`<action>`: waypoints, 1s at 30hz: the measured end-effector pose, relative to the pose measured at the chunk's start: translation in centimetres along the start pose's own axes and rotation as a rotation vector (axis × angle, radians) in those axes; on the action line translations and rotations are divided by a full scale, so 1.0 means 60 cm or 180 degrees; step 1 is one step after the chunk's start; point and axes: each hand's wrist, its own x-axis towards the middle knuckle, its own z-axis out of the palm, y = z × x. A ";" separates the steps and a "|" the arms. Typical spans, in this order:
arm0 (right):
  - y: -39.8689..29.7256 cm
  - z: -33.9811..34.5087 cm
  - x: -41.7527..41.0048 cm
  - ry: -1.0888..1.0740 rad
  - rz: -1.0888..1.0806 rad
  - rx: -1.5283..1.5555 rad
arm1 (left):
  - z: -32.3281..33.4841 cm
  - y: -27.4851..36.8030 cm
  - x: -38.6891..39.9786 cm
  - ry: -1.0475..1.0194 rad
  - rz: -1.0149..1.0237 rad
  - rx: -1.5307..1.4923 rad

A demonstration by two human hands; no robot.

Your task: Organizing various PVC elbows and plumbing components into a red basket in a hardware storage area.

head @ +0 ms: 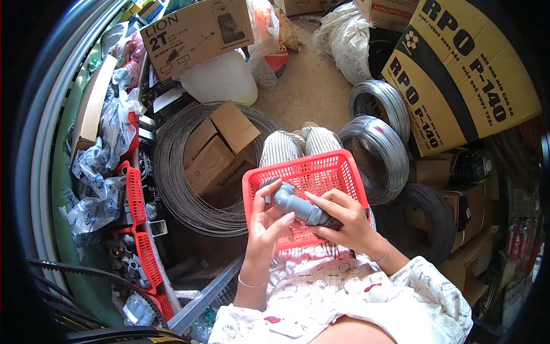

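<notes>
A red plastic basket [303,167] rests on the person's lap, over striped trousers. Above it, both hands hold a grey plastic pipe fitting [300,206] with a rounded elbow-like end at the left and a collar at the right. My left hand [268,223] supports the rounded end, with one finger raised along it and a dark ribbed part beside that fingertip. My right hand [343,215] grips the collared end, where a dark piece shows under the fingers. What that dark piece is, I cannot tell.
Coils of grey wire [172,172] and shiny wire [386,159] lie left and right of the knees. An open cardboard box [215,159] sits inside the left coil. Red baskets [148,258] of fittings line the left side; a large carton [464,77] stands at upper right.
</notes>
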 end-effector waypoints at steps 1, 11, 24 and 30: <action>0.000 -0.001 0.000 -0.0047 0.0187 0.0336 | 0.006 0.004 -0.001 0.0080 0.0088 0.0533; 0.035 0.000 -0.001 -0.0478 0.1019 0.1497 | -0.009 0.004 0.017 0.0627 0.1429 0.3973; 0.090 0.033 -0.002 -0.0860 0.2166 0.3041 | -0.055 -0.008 0.074 0.0588 0.0969 0.3026; 0.089 0.030 -0.015 0.0198 0.2471 0.3357 | -0.096 -0.010 0.096 0.0761 0.1163 0.6383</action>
